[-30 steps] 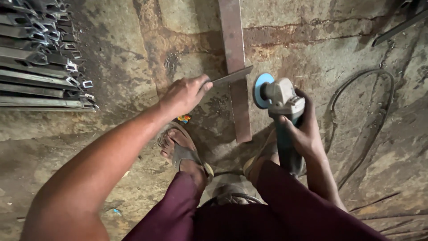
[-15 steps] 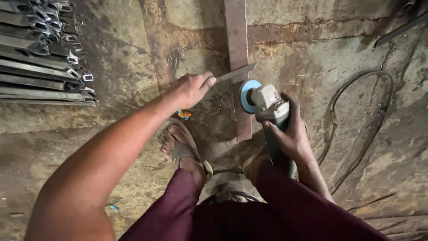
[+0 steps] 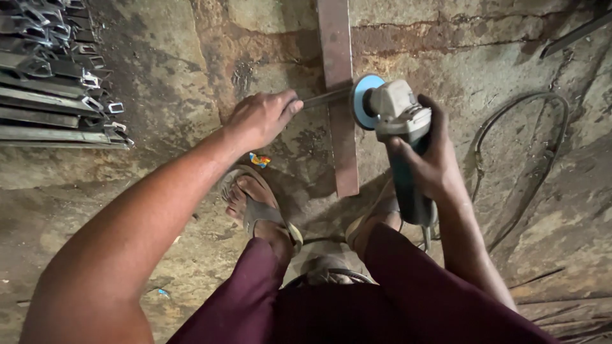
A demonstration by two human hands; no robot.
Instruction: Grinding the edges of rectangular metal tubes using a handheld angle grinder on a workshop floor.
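Pinching a thin metal strip (image 3: 325,98) in the left hand (image 3: 261,118) beside the flat bar (image 3: 338,95), gripping the angle grinder (image 3: 398,137) with the right hand (image 3: 427,162), risking disc kickback toward fingers.

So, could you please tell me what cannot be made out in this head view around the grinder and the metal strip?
- Where the grinder disc meets the thin strip: hidden behind the disc.
- The strip's near end: covered by the left hand.
- The flat bar: cut off by the top edge.
- The grinder's handle: wrapped by the right hand.
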